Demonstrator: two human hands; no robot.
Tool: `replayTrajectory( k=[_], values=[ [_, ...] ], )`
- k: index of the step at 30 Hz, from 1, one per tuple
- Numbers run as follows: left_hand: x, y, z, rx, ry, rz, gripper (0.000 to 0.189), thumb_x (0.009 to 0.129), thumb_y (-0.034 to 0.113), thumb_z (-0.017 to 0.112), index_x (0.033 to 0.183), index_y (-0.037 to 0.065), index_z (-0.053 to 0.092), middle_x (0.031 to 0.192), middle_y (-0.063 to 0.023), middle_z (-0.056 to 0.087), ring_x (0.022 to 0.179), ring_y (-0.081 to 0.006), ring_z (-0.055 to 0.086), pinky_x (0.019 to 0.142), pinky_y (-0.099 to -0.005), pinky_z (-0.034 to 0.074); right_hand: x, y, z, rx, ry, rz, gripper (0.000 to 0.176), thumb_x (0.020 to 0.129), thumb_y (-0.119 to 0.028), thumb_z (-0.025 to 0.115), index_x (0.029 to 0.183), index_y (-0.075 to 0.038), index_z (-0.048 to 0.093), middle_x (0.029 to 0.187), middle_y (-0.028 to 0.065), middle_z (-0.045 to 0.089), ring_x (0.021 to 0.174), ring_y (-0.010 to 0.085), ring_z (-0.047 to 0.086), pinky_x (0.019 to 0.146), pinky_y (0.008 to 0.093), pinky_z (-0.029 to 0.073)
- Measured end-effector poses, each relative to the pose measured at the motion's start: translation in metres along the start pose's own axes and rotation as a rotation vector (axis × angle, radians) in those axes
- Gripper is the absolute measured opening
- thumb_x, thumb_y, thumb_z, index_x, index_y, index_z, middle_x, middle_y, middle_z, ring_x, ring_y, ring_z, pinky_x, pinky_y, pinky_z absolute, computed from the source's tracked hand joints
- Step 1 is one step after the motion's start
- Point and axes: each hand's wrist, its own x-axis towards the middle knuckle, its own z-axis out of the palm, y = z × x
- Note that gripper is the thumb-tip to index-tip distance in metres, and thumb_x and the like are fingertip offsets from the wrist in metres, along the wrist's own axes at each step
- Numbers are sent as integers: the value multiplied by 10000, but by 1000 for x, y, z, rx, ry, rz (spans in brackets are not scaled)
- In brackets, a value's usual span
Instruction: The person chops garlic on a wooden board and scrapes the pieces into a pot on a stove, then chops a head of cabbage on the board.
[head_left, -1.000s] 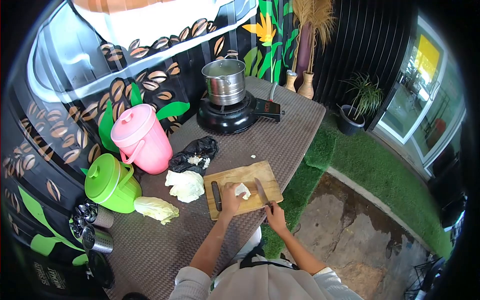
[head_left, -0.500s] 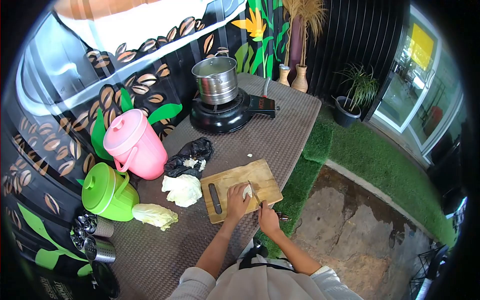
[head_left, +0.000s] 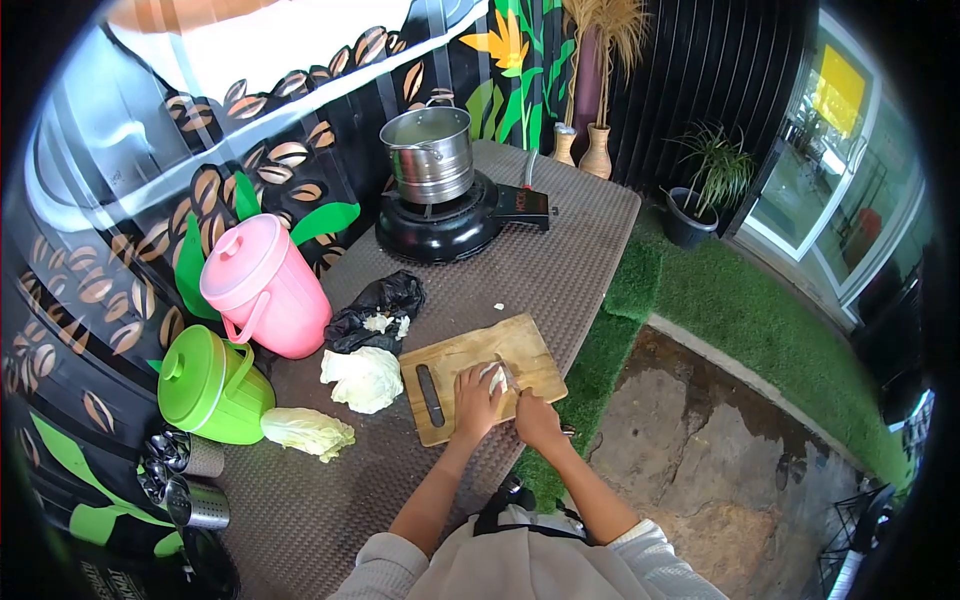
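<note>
On the wooden cutting board [head_left: 530, 345] my left hand [head_left: 474, 405] presses down on a small pale piece of food [head_left: 497, 378], fingers bent over it. My right hand [head_left: 538, 418] is closed round the handle of a knife [head_left: 511, 376], whose blade lies against the right side of that piece. Left of the board are a pale cabbage piece [head_left: 362, 380] and a longer leafy one [head_left: 308, 432]. Behind them, a black plastic bag [head_left: 385, 300] has white scraps on it.
A metal pot [head_left: 428, 160] stands on a black portable stove [head_left: 440, 235] at the back. Pink [head_left: 268, 285] and green [head_left: 215, 385] lidded jugs stand along the left wall, with metal utensil holders [head_left: 200, 503] nearer. The table's right edge borders green turf.
My right hand and the knife have moved slightly up, and the blade is now closer to my left fingers. The whole view has shifted slightly.
</note>
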Motion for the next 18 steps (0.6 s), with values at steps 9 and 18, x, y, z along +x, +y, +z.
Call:
replayTrajectory(
  k=[9,18],
  values=[
    [0,2,-2,-9,14,-6,342,875,197,618,1178,40,637,1191,-112,560,1141,-308,459,992,-434,351,-17,-17,4,-30,-23,91,211,881,-94,481,1028,52,434,861,320,635,826,454,657,704,506,546],
    [1,3,-4,4,-15,-2,355,870,187,620,1179,12,632,1198,-112,565,1135,-301,464,999,-426,352,2,-13,16,-33,-27,125,224,880,-77,495,1048,47,414,837,296,650,774,449,665,656,497,553]
  ],
)
